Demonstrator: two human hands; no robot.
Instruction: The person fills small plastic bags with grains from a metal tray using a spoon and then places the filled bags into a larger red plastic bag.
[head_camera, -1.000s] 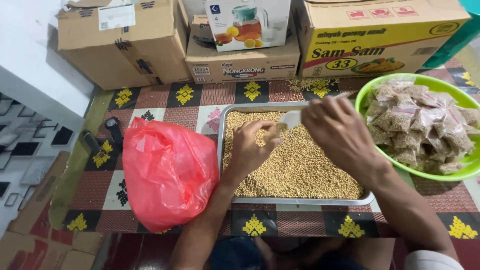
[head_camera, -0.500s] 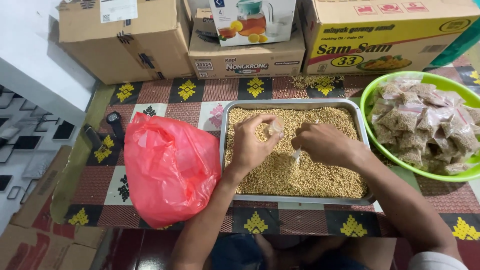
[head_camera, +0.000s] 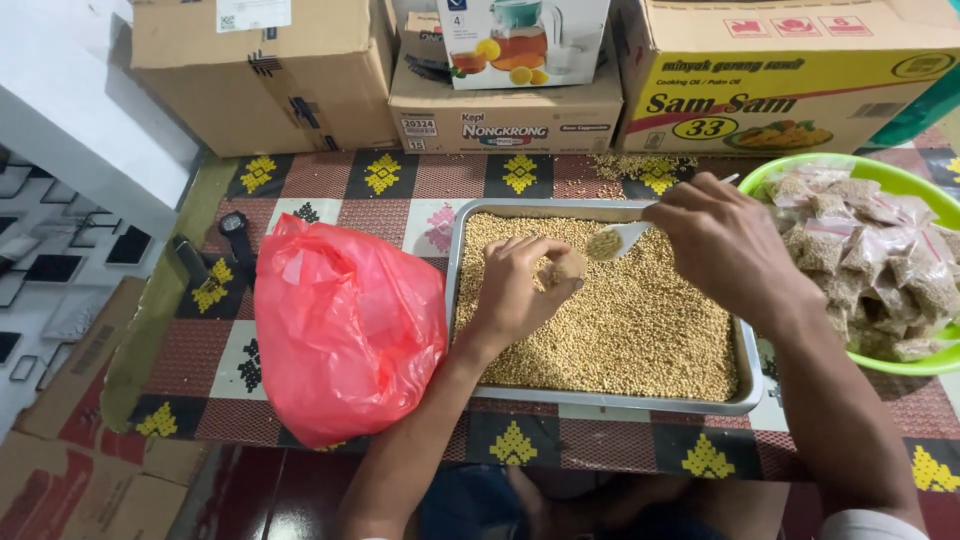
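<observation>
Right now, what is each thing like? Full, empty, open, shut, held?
Metal tray: full of small tan seeds.
White spoon: loaded with seeds, held by right hand.
Small clear packet: partly filled, pinched by left hand.
Green bowl: heaped with filled packets.
Red plastic bag: bulging, lying beside tray.

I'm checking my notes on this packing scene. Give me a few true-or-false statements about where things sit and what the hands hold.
1. The right hand holds a white spoon loaded with grains over the metal tray. True.
2. The left hand is resting on the red plastic bag. False: it is over the tray, holding a small pouch beside the spoon.
3. The green bowl holds small filled packets. True.
4. The red plastic bag lies between the tray and the green bowl. False: it lies on the tray's other side, away from the bowl.
5. Cardboard boxes stand behind the tray. True.
</observation>
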